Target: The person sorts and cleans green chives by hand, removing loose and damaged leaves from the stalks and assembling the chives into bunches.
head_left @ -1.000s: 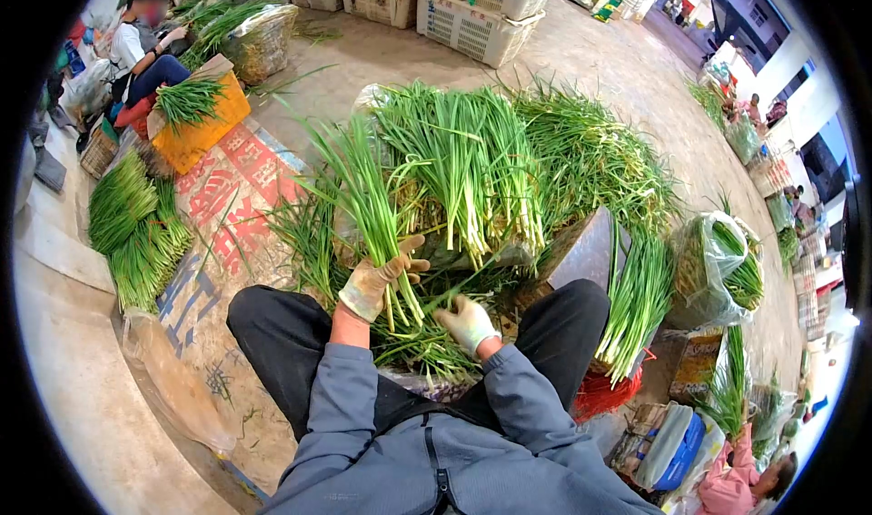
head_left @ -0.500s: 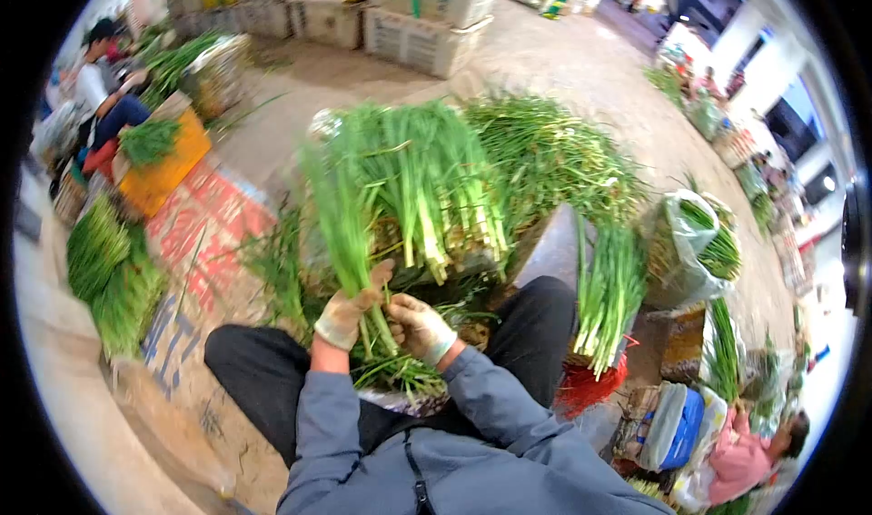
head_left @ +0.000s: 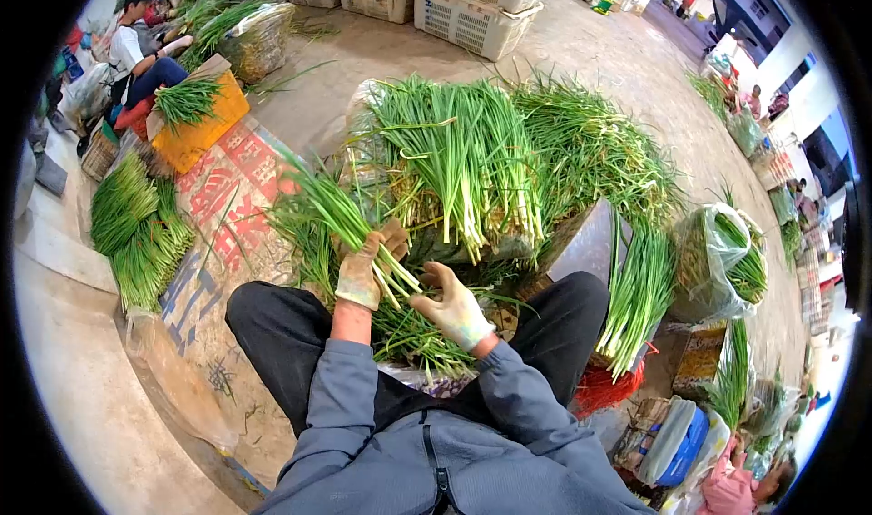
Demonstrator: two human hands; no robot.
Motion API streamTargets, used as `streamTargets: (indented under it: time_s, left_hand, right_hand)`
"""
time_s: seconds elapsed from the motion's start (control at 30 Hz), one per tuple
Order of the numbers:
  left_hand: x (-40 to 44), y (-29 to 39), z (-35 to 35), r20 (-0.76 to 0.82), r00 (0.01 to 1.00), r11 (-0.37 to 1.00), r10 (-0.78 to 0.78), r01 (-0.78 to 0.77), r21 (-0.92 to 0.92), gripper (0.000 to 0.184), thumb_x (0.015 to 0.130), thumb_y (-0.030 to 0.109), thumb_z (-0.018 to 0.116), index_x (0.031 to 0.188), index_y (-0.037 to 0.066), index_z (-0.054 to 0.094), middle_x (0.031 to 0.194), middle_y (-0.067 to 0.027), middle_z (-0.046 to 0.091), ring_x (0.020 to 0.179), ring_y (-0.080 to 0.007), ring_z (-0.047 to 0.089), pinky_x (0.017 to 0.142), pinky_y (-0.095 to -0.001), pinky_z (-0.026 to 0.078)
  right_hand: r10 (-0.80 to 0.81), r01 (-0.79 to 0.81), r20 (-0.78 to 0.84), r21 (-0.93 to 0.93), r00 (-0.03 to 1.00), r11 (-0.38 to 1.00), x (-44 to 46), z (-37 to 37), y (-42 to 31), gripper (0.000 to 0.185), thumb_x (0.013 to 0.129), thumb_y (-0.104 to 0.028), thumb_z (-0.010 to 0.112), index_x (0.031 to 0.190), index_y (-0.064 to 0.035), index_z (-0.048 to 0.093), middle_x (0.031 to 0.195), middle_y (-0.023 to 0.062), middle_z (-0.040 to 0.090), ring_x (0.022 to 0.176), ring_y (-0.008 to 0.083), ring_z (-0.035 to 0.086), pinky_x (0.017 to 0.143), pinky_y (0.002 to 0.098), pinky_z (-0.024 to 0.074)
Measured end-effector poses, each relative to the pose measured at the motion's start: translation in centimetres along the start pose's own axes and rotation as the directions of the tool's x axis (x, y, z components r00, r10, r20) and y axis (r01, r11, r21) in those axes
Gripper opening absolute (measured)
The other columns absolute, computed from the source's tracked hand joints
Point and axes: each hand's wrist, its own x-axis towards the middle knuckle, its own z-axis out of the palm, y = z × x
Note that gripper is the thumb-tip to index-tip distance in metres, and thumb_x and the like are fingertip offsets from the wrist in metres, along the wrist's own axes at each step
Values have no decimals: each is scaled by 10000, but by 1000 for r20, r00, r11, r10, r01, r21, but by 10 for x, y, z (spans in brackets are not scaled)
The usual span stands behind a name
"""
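Gloved in a pale work glove, my left hand (head_left: 365, 265) is closed round a small bunch of garlic chives (head_left: 338, 204). The leaves slant up to the left, and the white stem ends point toward my right hand (head_left: 454, 308). That hand, gloved too, has its fingers apart beside the stem ends; whether a fingertip touches them I cannot tell. Under both hands, loose chives (head_left: 422, 338) lie between my knees. Just beyond stands a stack of chives (head_left: 463, 152), its white ends facing me.
A large heap of chives (head_left: 590, 147) lies behind the stack. Right of my knee are more chives (head_left: 636, 288) and red ties (head_left: 610, 388). A plastic bag of greens (head_left: 718, 261) stands farther right. Crates (head_left: 477, 24) line the back; a seated person (head_left: 136, 56) works at left.
My right hand has let go of the stems and opened, moving slightly right. The bunch in my left hand has tipped from upright toward the left. The whole view has shifted a little.
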Motion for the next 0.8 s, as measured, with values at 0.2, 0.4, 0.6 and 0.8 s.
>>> streamTargets:
  time_s: [0.2, 0.4, 0.6, 0.8]
  left_hand:
    - [3, 7, -10, -62, 997, 996, 38, -43, -82, 240, 856, 245, 776, 921, 51, 651, 1227, -207, 646, 993, -320, 697, 818, -433, 613]
    - [8, 10, -11, -294, 945, 988, 145, -153, -5, 230, 893, 211, 750, 1008, 54, 626, 920, -102, 662, 566, -161, 550, 481, -289, 470]
    - [14, 1, -6, -386, 915, 987, 116, -64, 145, 174, 852, 138, 791, 910, 44, 657, 721, -65, 647, 449, -131, 507, 389, -279, 418]
    - [26, -31, -21, -329, 942, 879, -60, 206, 429, 216, 846, 159, 770, 1019, 43, 713, 707, -57, 663, 452, -115, 519, 415, -281, 405]
  right_hand:
    - [321, -295, 246, -136, 915, 946, -2, -8, -3, 211, 898, -196, 681, 1044, -47, 707, 889, 145, 713, 761, 185, 676, 729, 321, 541]
    - [83, -63, 8, -588, 996, 806, 34, -43, 16, 539, 838, -370, 716, 1244, -31, 615, 1082, 249, 687, 1018, 393, 665, 893, 435, 525]
    - [62, -111, -100, -617, 993, 779, 133, -32, 37, 415, 864, -361, 687, 1005, 29, 690, 890, 219, 717, 803, 343, 694, 747, 409, 540]
    - [388, -408, 239, 42, 890, 912, 48, -12, -29, 194, 923, -204, 673, 948, -14, 647, 766, 18, 658, 547, 67, 538, 492, 220, 414]
